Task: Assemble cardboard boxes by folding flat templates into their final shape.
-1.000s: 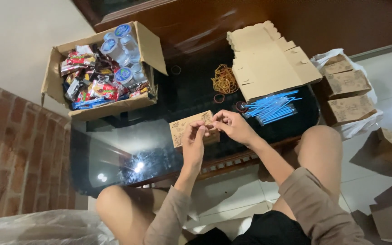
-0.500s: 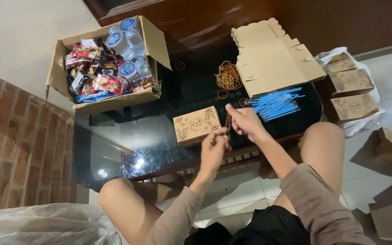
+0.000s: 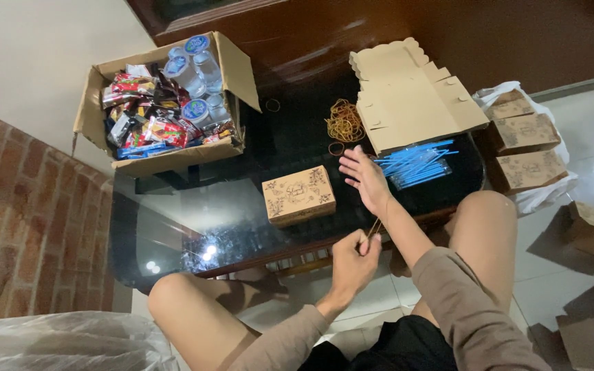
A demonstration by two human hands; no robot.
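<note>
L hand (image 3: pixel 352 261) sits low at the near table edge, fingers pinched shut on one end of a rubber band (image 3: pixel 374 229); wrist bent up, forearm coming from bottom centre. R hand (image 3: pixel 364 177) is raised over the glass table (image 3: pixel 173 227), palm side-on, fingers spread apart & straight; band looks hooked round its wrist/heel, can't tell exactly. Band is stretched thin & taut, long axis running diagonally from L fingertips up-right toward R wrist. Just left of R hand: closed printed box (image 3: pixel 298 195), lying flat, long side roughly across the table, apart from both hands. Beyond R hand: loose band pile (image 3: pixel 344 122), flat unfolded cartons (image 3: pixel 414 96), blue straws (image 3: pixel 417 165) fanned beside R fingers, pointing right. Far left: open carton of snacks (image 3: pixel 166 103) w/ water cups. Right of table, white bag w/ finished boxes (image 3: pixel 520 148); more boxes on floor. Nothing lies between the hands & the printed box.
</note>
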